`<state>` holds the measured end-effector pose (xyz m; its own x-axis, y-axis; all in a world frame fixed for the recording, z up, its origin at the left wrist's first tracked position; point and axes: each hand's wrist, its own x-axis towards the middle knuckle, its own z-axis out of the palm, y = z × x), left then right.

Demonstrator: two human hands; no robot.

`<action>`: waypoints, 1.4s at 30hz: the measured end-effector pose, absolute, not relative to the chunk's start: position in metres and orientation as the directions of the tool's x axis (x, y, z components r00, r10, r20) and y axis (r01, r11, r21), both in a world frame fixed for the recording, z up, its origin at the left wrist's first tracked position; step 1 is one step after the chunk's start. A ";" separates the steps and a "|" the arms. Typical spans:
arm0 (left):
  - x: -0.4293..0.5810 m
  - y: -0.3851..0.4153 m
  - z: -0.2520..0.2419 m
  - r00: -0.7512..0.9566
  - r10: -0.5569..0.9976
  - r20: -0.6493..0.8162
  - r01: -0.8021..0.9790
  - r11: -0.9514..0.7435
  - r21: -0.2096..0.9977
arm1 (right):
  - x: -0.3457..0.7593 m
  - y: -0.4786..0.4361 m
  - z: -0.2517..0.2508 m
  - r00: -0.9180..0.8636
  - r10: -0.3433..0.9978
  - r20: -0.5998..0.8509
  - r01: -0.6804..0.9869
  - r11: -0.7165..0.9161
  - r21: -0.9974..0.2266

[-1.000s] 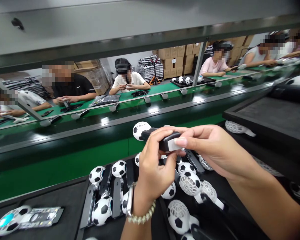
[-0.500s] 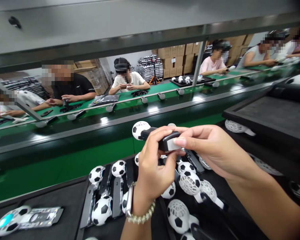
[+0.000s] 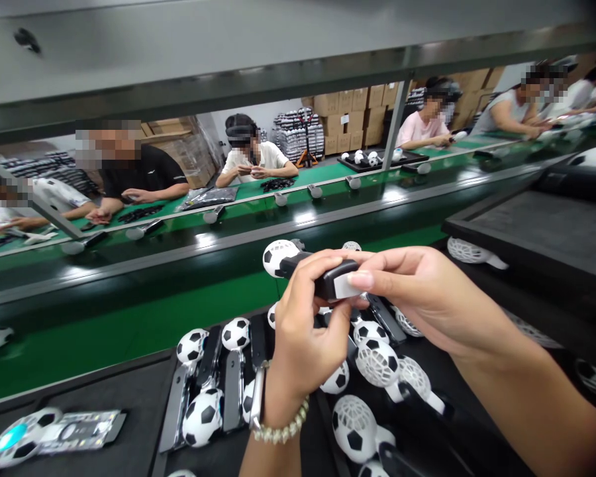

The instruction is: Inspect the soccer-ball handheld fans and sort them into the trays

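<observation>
Held gadget [image 3: 294, 263]: just below centre of view, raised over the tray [image 3: 142, 391], held by both hands; ball toward 9–10 o'clock, tail toward 3–4.
Ball [image 3: 278, 257]: white, black patches, slotted vents on upper side.
Handle [image 3: 330, 281]: black, smooth, mostly behind fingers; tail has a flat pale grey end [image 3: 344, 287].
Left hand [image 3: 310, 324]: comes up from 6 o'clock, fingers curled round handle, gripping it; beaded bracelet [image 3: 282, 434] and band [image 3: 259, 397] at wrist.
Right hand [image 3: 417, 285]: comes in from 4 o'clock, thumb on grey end, fingers bent behind, pinching tail; some fingertips hidden.
Tray, 6–8 o'clock of held gadget: black, raised rim; far edge runs under hands, ball pokes past it in view.
Ball gadgets [image 3: 203, 416]: lined up in tray at 7 o'clock, ends close together.
Grille gadgets [image 3: 377, 363]: crowded at 5 o'clock, tight under right wrist.
Lit gadget [image 3: 57, 434]: 8 o'clock, cyan glow on ball, insides showing.
Stacked tray [image 3: 541, 225]: 3 o'clock, corner near right hand, limits that side.
Open room: toward 9 o'clock, past the ball, along the green panel [image 3: 203, 308]; upward to the beam [image 3: 258, 83] at 12.
Co-workers [image 3: 149, 172]: seated across the belt, 10 to 2 o'clock, well apart.
</observation>
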<state>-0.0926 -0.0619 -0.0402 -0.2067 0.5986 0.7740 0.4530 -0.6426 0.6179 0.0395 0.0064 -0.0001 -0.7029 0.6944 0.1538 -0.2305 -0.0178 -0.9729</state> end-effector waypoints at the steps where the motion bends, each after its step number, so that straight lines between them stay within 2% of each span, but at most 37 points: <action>1: -0.093 -0.062 -0.040 -0.205 0.599 0.774 0.457 -0.641 0.617 | 0.039 0.006 0.000 -0.700 0.697 0.159 -0.232 -0.012 -0.973; 37: -0.092 -0.064 -0.038 -0.197 0.570 0.797 0.509 -0.636 0.580 | 0.039 0.005 0.000 -0.685 0.713 0.152 -0.217 0.000 -0.976; 42: -0.092 -0.068 -0.036 -0.173 0.606 0.776 0.488 -0.632 0.602 | 0.038 0.002 0.002 -0.673 0.726 0.139 -0.222 -0.019 -0.975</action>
<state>-0.0918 -0.0684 -0.0355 -0.1725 0.6062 0.7764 0.4875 -0.6323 0.6021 0.0377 0.0023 0.0020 -0.6730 0.7264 0.1390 -0.2216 -0.0188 -0.9750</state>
